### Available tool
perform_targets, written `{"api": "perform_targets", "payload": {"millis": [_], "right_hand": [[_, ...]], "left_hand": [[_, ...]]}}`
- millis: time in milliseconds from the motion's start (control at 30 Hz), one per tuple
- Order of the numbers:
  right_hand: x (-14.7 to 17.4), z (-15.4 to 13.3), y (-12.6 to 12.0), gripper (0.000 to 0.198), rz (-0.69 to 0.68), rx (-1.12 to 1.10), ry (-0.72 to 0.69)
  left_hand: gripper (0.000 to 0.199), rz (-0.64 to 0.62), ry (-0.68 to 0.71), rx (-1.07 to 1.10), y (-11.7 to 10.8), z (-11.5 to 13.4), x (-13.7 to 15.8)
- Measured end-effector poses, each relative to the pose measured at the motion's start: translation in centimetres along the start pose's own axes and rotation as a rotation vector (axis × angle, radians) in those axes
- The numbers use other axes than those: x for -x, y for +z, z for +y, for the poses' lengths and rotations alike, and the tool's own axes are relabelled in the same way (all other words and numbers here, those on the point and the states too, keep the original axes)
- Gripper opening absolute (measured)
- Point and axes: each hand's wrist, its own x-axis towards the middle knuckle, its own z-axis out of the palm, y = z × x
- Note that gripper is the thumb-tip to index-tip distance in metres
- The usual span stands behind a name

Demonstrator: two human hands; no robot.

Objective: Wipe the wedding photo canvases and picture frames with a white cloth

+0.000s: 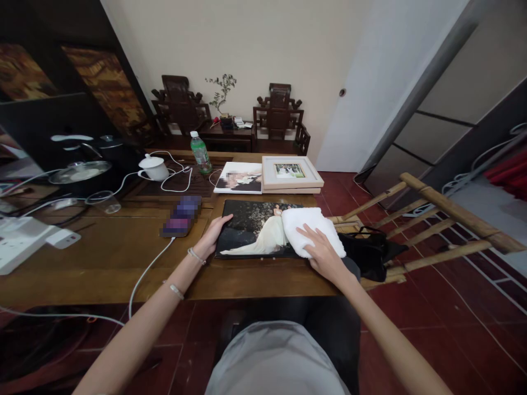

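Note:
In front of me on the wooden table lies a large photo album [251,225] with a dark cover picture of a figure in a long pale dress. My left hand [214,233] holds its left edge, fingers against the side. On the album's right end my right hand [321,249] presses a folded white cloth [302,225], which covers that part of the cover and hangs a little past the edge. The fingers of this hand are slightly bent over the cloth.
Behind the album are a white photo book [242,184] and stacked picture frames [269,170]. To the left are a phone [181,216] on a cable, a plastic cup [109,204], a lidded mug [153,169], a green bottle [200,155] and a power strip [18,244]. A bamboo chair [448,206] stands right.

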Motion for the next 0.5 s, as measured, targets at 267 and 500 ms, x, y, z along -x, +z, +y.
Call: {"api": "perform_targets", "payload": {"millis": [267,500], "right_hand": [[-0.2,-0.8,1.0,0.042,-0.056,0.02,0.026],[-0.3,-0.9,1.3,0.04,-0.061,0.028,0.012]], "left_hand": [[0.041,0.131,0.259,-0.539,-0.7,-0.2,-0.6],[0.042,0.188,0.507,-0.909,-0.7,-0.7,-0.2]]}}
